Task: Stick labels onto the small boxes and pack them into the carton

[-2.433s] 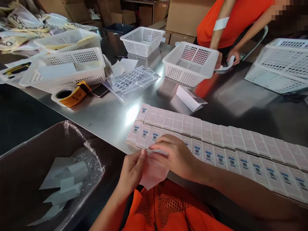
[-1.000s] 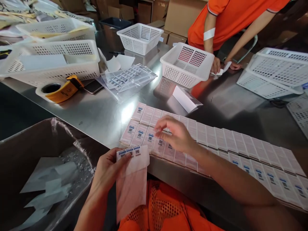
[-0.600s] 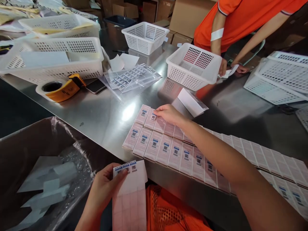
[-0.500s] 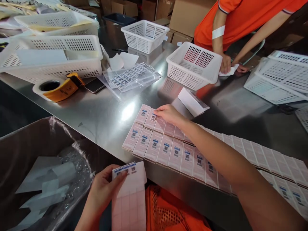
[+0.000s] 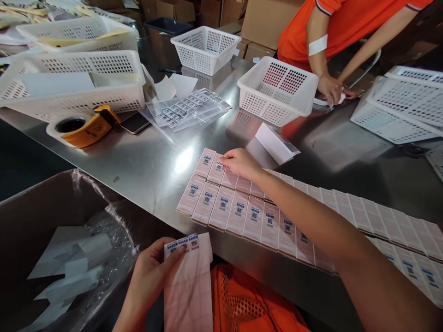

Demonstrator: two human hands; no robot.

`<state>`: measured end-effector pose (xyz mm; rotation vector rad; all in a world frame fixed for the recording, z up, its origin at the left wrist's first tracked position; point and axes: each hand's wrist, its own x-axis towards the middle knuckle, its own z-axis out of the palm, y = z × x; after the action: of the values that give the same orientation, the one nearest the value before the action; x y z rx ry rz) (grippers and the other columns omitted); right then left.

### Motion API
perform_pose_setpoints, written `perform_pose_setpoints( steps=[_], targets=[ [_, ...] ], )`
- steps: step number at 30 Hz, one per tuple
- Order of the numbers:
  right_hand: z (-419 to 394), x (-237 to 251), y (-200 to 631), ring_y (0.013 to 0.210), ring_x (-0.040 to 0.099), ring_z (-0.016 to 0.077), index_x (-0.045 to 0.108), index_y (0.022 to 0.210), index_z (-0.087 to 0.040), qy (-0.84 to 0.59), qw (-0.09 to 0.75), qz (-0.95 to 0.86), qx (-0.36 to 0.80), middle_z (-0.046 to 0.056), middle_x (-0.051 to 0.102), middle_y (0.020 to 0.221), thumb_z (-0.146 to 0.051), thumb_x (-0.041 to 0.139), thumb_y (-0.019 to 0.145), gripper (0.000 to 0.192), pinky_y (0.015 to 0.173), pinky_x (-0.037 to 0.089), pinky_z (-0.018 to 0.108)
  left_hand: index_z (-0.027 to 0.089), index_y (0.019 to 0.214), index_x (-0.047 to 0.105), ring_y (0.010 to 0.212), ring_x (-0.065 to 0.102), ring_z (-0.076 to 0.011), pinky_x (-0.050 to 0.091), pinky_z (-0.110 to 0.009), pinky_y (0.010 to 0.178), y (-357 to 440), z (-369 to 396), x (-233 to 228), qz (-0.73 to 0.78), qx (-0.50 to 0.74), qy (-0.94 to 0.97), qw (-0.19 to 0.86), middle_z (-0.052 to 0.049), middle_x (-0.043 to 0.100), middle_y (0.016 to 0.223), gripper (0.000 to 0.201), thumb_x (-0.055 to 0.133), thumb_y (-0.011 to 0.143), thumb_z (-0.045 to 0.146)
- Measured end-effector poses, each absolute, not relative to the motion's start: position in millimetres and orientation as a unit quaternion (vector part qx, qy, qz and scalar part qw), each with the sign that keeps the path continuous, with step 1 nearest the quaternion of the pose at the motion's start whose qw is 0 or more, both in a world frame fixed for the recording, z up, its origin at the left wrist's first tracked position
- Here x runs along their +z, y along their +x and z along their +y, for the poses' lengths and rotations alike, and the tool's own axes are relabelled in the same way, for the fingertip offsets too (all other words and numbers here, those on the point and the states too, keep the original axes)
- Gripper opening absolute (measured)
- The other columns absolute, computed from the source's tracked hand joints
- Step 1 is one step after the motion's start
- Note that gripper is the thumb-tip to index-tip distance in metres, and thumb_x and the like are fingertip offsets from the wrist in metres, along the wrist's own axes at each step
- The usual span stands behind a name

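My left hand (image 5: 157, 269) pinches a sheet of stickers (image 5: 188, 295) between thumb and fingers. Blue-topped QR-code labels run along the sheet's upper edge; the part below is bare backing. Over the back row of small pale pink boxes (image 5: 238, 212), my right hand (image 5: 240, 162) has its fingertips closed at the edge of a QR-code sticker (image 5: 219, 166), which lies on the second box from the left. The left boxes of the front row carry the same stickers. My right forearm hides part of both rows.
White baskets (image 5: 277, 92) stand across the metal table (image 5: 138, 166). A tape dispenser (image 5: 81, 131), a phone (image 5: 134, 122) and bagged label sheets (image 5: 188, 110) lie to the left. A lined bin (image 5: 114, 216) holds paper scraps at lower left. Opposite, a co-worker's hands (image 5: 332, 89) handle something white.
My right hand stays at the second box, its fingertips shifted slightly left along the sticker. The left hand and sheet sit slightly lower. The co-worker's hands have moved closer together.
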<state>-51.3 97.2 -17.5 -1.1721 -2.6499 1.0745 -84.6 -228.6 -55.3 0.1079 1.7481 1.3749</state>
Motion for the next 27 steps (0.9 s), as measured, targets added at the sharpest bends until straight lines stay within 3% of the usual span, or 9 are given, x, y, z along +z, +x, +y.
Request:
perform_pose_setpoints(
  steps=[5, 7, 11, 13, 16, 17, 19, 24, 27],
  targets=[
    [83, -22, -48, 0.072, 0.059, 0.0184, 0.070, 0.072, -0.020, -0.378, 0.083, -0.875, 0.292, 0.004, 0.066, 0.080, -0.033, 0.066, 0.082, 0.017, 0.062, 0.040, 0.029, 0.014, 0.074, 0.070, 0.058, 0.055, -0.0137, 0.040, -0.019, 0.052, -77, -227, -44, 0.714, 0.553, 0.048, 0.426, -0.002, 0.065, 0.063, 0.040, 0.082, 0.063, 0.051],
    [79, -26, -47, 0.080, 0.060, 0.0199, 0.071, 0.090, -0.022, -0.377, 0.120, -0.877, 0.272, 0.006, 0.062, 0.101, -0.027, 0.065, 0.082, 0.011, 0.069, 0.044, 0.032, 0.014, 0.075, 0.070, 0.058, 0.054, -0.0133, 0.040, -0.019, 0.053, -75, -225, -38, 0.716, 0.551, 0.059, 0.425, -0.002, 0.065, 0.064, 0.040, 0.082, 0.063, 0.051],
    [77, -26, -42, 0.092, 0.058, 0.0226, 0.042, 0.142, -0.021, -0.387, 0.210, -0.853, 0.280, 0.013, 0.046, 0.125, -0.022, 0.081, 0.068, 0.083, 0.081, 0.049, 0.038, 0.015, 0.075, 0.070, 0.061, 0.054, -0.0131, 0.040, -0.019, 0.055, -72, -216, -23, 0.725, 0.543, 0.104, 0.411, -0.002, 0.065, 0.065, 0.038, 0.080, 0.066, 0.050],
    [69, -21, -32, 0.087, 0.057, 0.0203, 0.045, 0.138, -0.017, -0.361, 0.240, -0.841, 0.325, 0.012, 0.051, 0.119, -0.021, 0.085, 0.064, 0.084, 0.080, 0.050, 0.037, 0.014, 0.075, 0.070, 0.062, 0.054, -0.0135, 0.040, -0.019, 0.055, -70, -212, -18, 0.723, 0.536, 0.134, 0.414, -0.002, 0.066, 0.066, 0.037, 0.078, 0.069, 0.050],
    [41, -5, -5, 0.080, 0.059, 0.0161, 0.067, 0.106, -0.020, -0.192, 0.172, -0.866, 0.428, 0.003, 0.062, 0.094, -0.033, 0.076, 0.079, 0.030, 0.074, 0.050, 0.031, 0.014, 0.077, 0.071, 0.061, 0.052, -0.0134, 0.039, -0.020, 0.054, -67, -207, -17, 0.717, 0.533, 0.160, 0.421, -0.002, 0.064, 0.067, 0.037, 0.076, 0.072, 0.051],
    [28, 1, 7, 0.081, 0.060, 0.0157, 0.070, 0.097, -0.021, -0.126, 0.130, -0.875, 0.449, 0.003, 0.065, 0.090, -0.037, 0.073, 0.083, 0.021, 0.073, 0.050, 0.029, 0.014, 0.078, 0.071, 0.062, 0.052, -0.0134, 0.038, -0.020, 0.054, -66, -206, -18, 0.716, 0.533, 0.166, 0.419, -0.002, 0.064, 0.067, 0.037, 0.075, 0.073, 0.051],
    [3, 11, 31, 0.082, 0.061, 0.0156, 0.072, 0.092, -0.020, -0.044, 0.116, -0.896, 0.426, 0.003, 0.067, 0.088, -0.036, 0.073, 0.084, 0.018, 0.072, 0.049, 0.029, 0.015, 0.082, 0.071, 0.064, 0.053, -0.0141, 0.040, -0.021, 0.056, -64, -205, -20, 0.707, 0.536, 0.182, 0.424, -0.003, 0.065, 0.070, 0.037, 0.073, 0.075, 0.051],
    [-30, 23, 65, 0.076, 0.059, 0.0167, 0.070, 0.080, -0.016, 0.070, 0.233, -0.940, 0.239, 0.004, 0.069, 0.077, -0.023, 0.066, 0.090, 0.013, 0.069, 0.044, 0.033, 0.014, 0.084, 0.072, 0.067, 0.056, -0.0157, 0.042, -0.022, 0.059, -62, -201, -23, 0.689, 0.539, 0.186, 0.447, -0.005, 0.068, 0.074, 0.038, 0.075, 0.074, 0.050],
    [-8, 29, 61, 0.074, 0.061, 0.0136, 0.070, 0.082, -0.018, 0.046, 0.240, -0.908, 0.341, 0.002, 0.069, 0.078, -0.027, 0.067, 0.090, 0.013, 0.068, 0.046, 0.029, 0.013, 0.084, 0.072, 0.067, 0.057, -0.0166, 0.043, -0.022, 0.057, -63, -200, -24, 0.693, 0.541, 0.159, 0.450, -0.006, 0.069, 0.073, 0.042, 0.077, 0.070, 0.052]
  ],
)
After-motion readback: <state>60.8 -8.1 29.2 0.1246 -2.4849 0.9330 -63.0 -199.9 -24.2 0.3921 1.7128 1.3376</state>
